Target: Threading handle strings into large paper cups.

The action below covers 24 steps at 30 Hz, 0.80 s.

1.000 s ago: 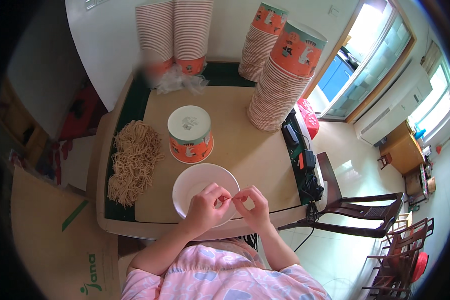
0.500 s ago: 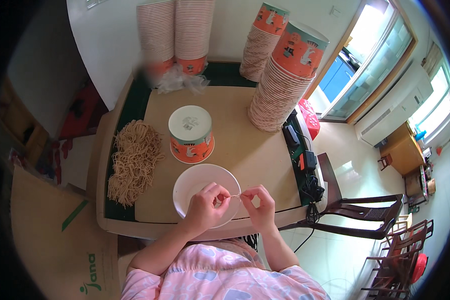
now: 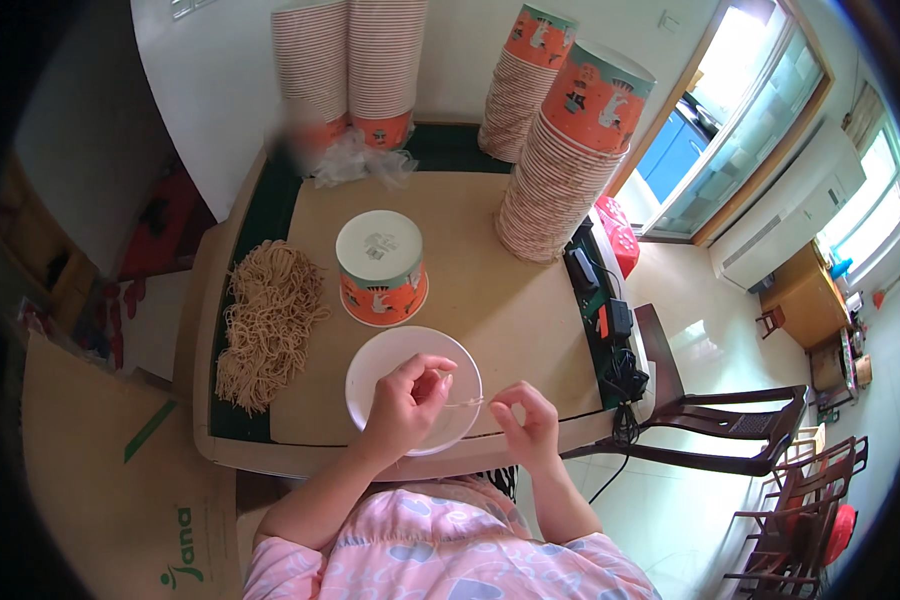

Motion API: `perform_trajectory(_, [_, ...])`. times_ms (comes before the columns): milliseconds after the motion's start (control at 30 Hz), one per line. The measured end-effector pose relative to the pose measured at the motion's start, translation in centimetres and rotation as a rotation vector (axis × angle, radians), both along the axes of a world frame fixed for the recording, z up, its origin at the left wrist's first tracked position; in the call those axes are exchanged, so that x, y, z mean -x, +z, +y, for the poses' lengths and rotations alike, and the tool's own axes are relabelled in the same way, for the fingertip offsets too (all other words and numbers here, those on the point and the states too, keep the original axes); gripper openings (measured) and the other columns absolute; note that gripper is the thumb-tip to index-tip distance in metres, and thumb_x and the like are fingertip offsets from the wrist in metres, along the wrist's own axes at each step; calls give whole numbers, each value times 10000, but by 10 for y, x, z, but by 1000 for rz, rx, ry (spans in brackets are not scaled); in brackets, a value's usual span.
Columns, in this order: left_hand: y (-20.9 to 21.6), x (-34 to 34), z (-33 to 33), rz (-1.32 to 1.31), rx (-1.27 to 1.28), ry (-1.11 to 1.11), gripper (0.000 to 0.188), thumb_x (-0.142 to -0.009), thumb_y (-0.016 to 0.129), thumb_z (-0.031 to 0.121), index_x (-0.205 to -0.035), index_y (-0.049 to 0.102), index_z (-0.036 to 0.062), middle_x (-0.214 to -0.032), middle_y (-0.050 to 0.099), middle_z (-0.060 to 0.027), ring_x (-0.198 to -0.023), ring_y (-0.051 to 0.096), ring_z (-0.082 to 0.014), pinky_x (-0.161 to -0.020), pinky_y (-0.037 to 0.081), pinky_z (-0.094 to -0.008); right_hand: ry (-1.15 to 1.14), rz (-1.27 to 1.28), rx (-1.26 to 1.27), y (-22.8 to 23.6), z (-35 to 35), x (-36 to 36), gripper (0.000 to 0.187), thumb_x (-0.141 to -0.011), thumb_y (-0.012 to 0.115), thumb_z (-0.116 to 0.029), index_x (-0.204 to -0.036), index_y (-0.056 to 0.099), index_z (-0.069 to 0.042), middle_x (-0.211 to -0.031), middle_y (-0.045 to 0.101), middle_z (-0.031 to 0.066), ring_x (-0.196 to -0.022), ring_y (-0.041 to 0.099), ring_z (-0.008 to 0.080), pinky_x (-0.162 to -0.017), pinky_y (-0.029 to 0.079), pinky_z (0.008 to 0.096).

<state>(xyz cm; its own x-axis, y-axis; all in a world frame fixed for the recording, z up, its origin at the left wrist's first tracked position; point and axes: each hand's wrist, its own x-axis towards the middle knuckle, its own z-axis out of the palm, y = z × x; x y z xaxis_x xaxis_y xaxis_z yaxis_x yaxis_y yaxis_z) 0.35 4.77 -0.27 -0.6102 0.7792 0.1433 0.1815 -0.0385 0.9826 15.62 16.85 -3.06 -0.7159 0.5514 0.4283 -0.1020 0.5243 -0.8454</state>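
A short length of thin beige string [image 3: 460, 404] is stretched between my two hands, above a white paper bowl [image 3: 368, 372] at the table's near edge. My left hand [image 3: 407, 405] is over the bowl with its fingers curled and pinched on the string. Just right of the rim, my right hand [image 3: 527, 422] pinches the string's other end between thumb and forefinger. A tangled heap of beige string [image 3: 268, 325] lies at the left. Beyond the bowl stands an upside-down orange and green paper tub [image 3: 382, 268] with a white base.
A tall nested stack of paper tubs [image 3: 560, 175] rises at the right, with another stack [image 3: 522, 85] behind it. Two more stacks [image 3: 382, 60] stand at the back left beside crumpled clear plastic [image 3: 362, 162]. Cables and a black adapter [image 3: 618, 320] line the right edge, near a dark chair [image 3: 730, 425].
My hands have drawn apart, so more of the string shows between them. My left hand has turned and shifted slightly left; my right hand has moved slightly right and down.
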Motion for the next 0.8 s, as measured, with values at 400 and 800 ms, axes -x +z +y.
perform_trajectory(400, [23,-3,2,-108,-102,-58,117,-900,591,32,-1010,628,48,-737,497,67,-635,448,7,-554,382,-162,-84,-175,-75,9,-4,9,196,-747,709,6,-926,644,-40,-775,585,55,-690,536,160,-643,459,278])
perform_trajectory(800, [-5,4,12,392,444,-285,199,-835,641,173,-1002,656,66,-671,615,-88,-606,607,-204,-604,487,-345,-104,-125,-28,3,1,7,111,-756,687,37,-823,615,-15,-749,573,58,-684,531,156,-652,449,273])
